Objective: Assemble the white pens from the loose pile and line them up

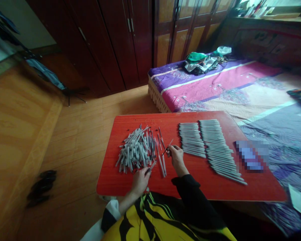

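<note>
My left hand [140, 181] is at the near edge of a loose pile of pale grey tubes [133, 150], its fingers closed around a short grey tube [153, 165]. Further right, my right hand [176, 156] pinches a thin dark rod [165, 151] with a pale end sticking up past the fingers. Between the hands lie a few long thin sticks [160, 160]. Several dark slim rods [151, 144] lie along the pile's right side. To the right, similar grey sticks are laid side by side in a shorter row [192, 139] and a longer row [219, 150].
Everything lies on a red table [175, 187]. A blurred-out purple item [249, 157] is near its right edge. Beyond stands a bed [200, 88] with bags and cloth [202, 62] on it. Dark wardrobes [110, 43] line the wall; black shoes [41, 187] lie on the floor.
</note>
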### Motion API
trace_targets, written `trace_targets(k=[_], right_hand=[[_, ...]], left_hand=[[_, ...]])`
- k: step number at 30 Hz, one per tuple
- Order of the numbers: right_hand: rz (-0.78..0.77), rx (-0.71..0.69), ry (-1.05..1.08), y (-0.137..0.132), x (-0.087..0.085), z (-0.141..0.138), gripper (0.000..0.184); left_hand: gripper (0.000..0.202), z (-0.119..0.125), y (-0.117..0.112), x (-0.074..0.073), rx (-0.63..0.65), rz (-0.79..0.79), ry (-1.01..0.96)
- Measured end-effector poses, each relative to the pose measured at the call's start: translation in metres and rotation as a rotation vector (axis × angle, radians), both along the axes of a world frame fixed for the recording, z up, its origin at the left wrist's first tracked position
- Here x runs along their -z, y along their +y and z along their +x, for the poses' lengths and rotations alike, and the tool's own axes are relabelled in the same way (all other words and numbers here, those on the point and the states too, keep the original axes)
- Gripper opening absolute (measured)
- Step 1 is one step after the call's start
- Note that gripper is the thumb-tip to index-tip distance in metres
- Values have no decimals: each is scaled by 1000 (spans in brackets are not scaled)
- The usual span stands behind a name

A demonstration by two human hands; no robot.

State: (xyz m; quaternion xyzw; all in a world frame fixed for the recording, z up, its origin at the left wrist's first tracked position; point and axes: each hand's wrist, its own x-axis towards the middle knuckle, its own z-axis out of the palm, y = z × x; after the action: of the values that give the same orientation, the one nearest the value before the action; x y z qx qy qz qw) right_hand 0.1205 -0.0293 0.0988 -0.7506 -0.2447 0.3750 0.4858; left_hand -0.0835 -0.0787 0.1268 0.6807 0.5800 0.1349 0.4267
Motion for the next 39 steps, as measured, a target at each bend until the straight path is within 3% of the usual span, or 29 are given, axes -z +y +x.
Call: trace_targets(k=[5,10,16,25,33,39], right_hand=[[169,103,191,-13,-21,-20,19],[324,150,411,-16,-31,-29,17],[343,216,396,-13,-36,-31,18],[344,204,352,-19,-35,-31,21],[275,6,179,-35,-33,-55,19],[255,-315,93,-49,-19,-58,25]], left_hand=[[22,2,1,-2,-19,-20,-29],[21,2,3,-9,-4,-35,-19],[22,1,4,-8,26,-21,-29],[21,-2,5,3,54,8,-28],[24,-2,5,3,56,10,-133],[26,-7,7,1,18,62,-67]])
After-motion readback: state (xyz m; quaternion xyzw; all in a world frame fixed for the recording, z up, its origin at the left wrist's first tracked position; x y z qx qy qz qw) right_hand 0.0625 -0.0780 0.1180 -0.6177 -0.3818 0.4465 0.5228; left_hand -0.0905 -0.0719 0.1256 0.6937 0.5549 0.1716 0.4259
